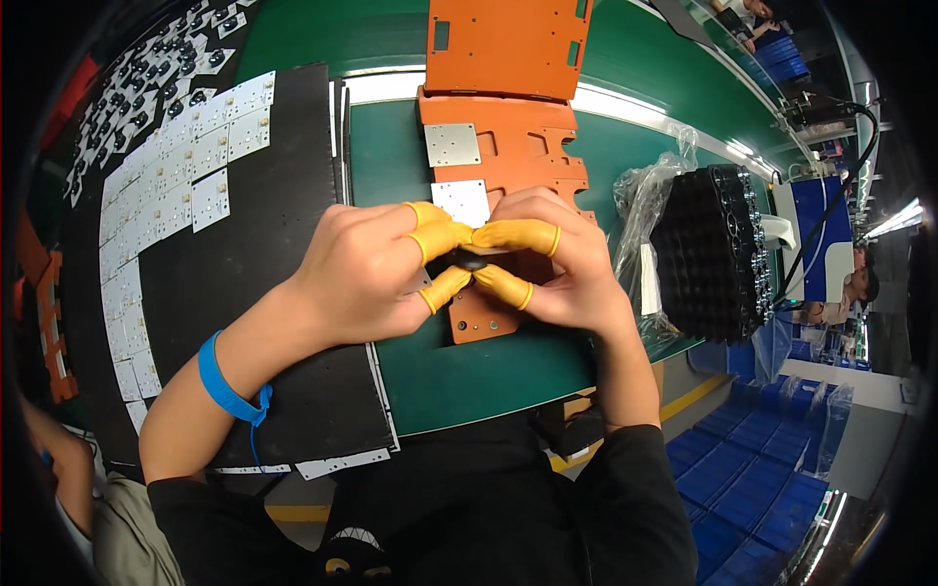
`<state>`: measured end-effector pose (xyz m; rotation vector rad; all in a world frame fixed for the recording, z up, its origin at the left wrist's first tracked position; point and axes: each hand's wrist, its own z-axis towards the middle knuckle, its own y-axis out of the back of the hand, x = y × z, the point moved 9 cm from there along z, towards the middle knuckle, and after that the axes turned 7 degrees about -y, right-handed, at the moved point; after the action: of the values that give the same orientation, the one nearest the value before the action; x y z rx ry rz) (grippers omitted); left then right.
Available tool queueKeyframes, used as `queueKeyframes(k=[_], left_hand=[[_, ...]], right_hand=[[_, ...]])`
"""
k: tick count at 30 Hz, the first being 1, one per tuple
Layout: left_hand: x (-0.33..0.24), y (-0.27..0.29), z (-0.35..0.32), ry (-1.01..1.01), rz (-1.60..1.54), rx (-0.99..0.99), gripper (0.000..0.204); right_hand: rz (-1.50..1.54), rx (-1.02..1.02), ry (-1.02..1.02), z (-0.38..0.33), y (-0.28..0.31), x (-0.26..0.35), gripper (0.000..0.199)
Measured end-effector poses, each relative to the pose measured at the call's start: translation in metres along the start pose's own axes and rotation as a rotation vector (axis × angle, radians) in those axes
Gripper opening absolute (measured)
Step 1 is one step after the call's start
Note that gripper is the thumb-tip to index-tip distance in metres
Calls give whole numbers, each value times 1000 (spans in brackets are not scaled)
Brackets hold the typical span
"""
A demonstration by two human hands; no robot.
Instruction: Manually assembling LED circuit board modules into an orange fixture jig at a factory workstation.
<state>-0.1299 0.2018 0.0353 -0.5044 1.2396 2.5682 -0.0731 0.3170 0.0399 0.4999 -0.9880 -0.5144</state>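
Note:
Both hands meet over the near end of an orange fixture [500, 117] lying on the green bench. Yellow finger cots cover the thumbs and some fingers. My left hand [366, 264] pinches a small round black part [471, 260] from the left, and my right hand [557, 259] pinches it from the right. The fingertips hide much of it, and whatever lies directly beneath is partly covered. Just beyond the fingers a white square plate [459, 202] sits in the fixture. Farther up rests a greyish square plate [450, 145] with small holes. A blue wrist strap [223, 379] circles my left forearm.
On the left, a black mat [244, 293] carries rows of white square boards [147, 205]; beyond are many boards with black round parts [147, 88]. To the right stands a black tray stack [699, 254] beside clear plastic. Blue crates [743, 469] sit lower right. Other people are nearby.

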Motion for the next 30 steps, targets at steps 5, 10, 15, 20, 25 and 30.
queueKeyframes(k=[5,10,15,20,25,30], left_hand=[[-16,-3,-2,-215,176,6,15],[-29,-20,-11,-422,250,165,14],[-35,-24,-12,-435,268,224,15],[-35,-22,-5,-385,287,147,20],[-39,-25,-7,-433,333,185,21],[-37,-26,-7,-383,336,194,24]], right_hand=[[-84,79,-38,-5,-13,1,28],[-28,217,-106,-6,-20,5,24],[-42,236,-114,-8,-21,4,24],[-46,238,-128,-9,-19,1,23],[-60,249,-127,-9,-21,0,20],[-65,257,-115,-10,-22,1,20]])
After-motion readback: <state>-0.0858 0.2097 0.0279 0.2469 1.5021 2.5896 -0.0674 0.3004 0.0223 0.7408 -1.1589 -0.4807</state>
